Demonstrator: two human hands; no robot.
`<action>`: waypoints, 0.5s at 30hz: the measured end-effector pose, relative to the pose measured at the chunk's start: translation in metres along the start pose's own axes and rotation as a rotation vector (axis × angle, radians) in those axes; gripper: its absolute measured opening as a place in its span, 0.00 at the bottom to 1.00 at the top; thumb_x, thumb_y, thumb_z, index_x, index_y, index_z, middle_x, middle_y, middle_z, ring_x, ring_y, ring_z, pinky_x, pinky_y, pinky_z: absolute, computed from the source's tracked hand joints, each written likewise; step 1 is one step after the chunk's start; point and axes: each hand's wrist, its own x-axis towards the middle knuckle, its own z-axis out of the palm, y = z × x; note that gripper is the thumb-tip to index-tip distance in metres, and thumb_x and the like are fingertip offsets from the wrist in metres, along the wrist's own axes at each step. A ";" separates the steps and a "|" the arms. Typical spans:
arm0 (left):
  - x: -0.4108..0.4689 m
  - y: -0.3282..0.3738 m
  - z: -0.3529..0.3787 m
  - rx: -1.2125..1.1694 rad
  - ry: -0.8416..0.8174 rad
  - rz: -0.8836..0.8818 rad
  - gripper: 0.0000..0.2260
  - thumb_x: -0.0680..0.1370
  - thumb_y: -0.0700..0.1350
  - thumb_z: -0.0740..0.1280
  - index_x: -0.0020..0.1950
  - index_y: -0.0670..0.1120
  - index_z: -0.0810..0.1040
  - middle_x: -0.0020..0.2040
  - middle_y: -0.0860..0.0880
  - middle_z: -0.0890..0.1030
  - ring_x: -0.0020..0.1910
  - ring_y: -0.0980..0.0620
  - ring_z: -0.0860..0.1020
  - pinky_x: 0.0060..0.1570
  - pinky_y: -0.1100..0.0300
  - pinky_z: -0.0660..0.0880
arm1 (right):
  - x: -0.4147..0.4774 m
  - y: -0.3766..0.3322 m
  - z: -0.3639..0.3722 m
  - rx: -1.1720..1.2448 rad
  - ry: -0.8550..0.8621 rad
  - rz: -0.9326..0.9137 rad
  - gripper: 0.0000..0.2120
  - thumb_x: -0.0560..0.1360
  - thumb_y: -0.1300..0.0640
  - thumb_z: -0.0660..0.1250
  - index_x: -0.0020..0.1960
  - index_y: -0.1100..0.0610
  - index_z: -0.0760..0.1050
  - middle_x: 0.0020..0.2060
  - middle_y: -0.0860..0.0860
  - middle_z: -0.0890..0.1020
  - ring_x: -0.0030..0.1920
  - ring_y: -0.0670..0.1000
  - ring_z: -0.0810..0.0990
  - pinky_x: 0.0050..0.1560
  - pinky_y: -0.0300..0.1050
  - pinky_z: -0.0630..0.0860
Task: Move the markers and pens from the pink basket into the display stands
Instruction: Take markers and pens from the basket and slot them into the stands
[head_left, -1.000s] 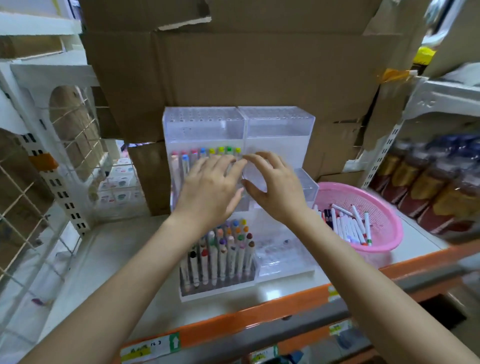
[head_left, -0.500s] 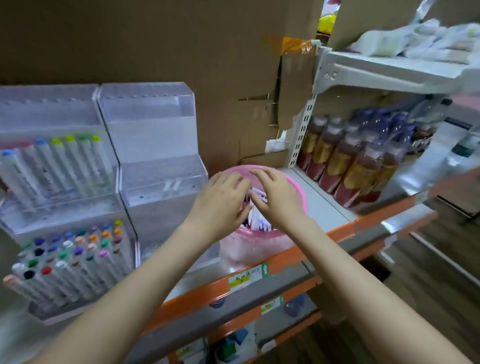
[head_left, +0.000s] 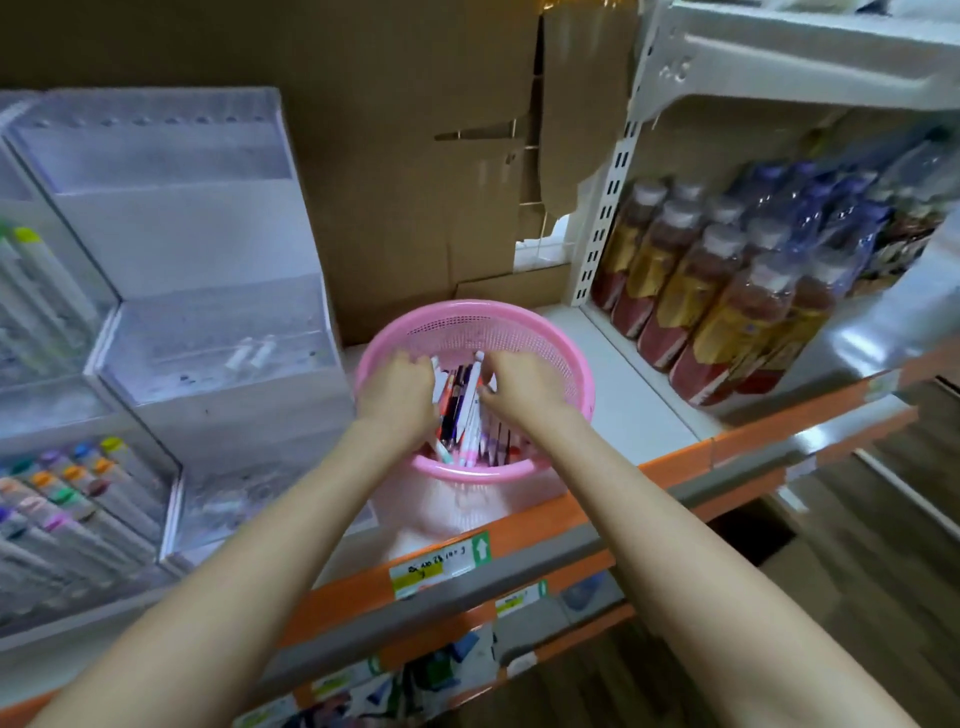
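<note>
The pink basket (head_left: 498, 314) sits on the white shelf, just right of the display stands. A bundle of markers and pens (head_left: 461, 410) lies inside it, white, black and pink barrels pointing towards me. My left hand (head_left: 397, 395) reaches into the basket's left side, fingers curled round the left of the bundle. From the right, my right hand (head_left: 519, 387) curls its fingers on a white marker (head_left: 474, 382). The clear stand (head_left: 208, 332) next to the basket holds two white markers (head_left: 253, 353). The left stand (head_left: 67, 499) is full of coloured-cap markers.
Brown cardboard (head_left: 405, 156) lines the back of the shelf. Wrapped packs of drink bottles (head_left: 727, 291) fill the shelf to the right, beyond a white perforated upright (head_left: 608, 208). An orange and grey shelf edge (head_left: 519, 566) with price labels runs along the front.
Both hands left the stands, swung right and dropped into the pink basket, where they now close on the pens. The view followed to the right and down.
</note>
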 end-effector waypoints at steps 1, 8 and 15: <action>0.001 0.001 0.001 0.019 0.001 0.003 0.16 0.77 0.47 0.65 0.62 0.42 0.72 0.55 0.42 0.78 0.52 0.42 0.77 0.46 0.52 0.73 | 0.001 0.000 0.002 0.021 -0.039 0.015 0.13 0.75 0.53 0.64 0.57 0.57 0.73 0.49 0.57 0.79 0.52 0.60 0.78 0.43 0.49 0.72; 0.008 0.005 0.003 -0.041 -0.034 0.008 0.13 0.73 0.47 0.70 0.53 0.43 0.75 0.50 0.43 0.80 0.48 0.42 0.79 0.39 0.54 0.71 | 0.003 0.004 0.008 0.119 -0.138 0.034 0.29 0.69 0.41 0.71 0.63 0.53 0.67 0.52 0.53 0.78 0.54 0.56 0.76 0.51 0.53 0.76; 0.011 -0.001 0.006 -0.383 -0.044 -0.037 0.17 0.71 0.42 0.72 0.58 0.45 0.76 0.49 0.46 0.81 0.46 0.47 0.78 0.44 0.54 0.77 | 0.004 0.005 0.008 0.191 -0.033 0.070 0.18 0.73 0.56 0.68 0.61 0.57 0.67 0.50 0.57 0.79 0.48 0.58 0.76 0.40 0.48 0.70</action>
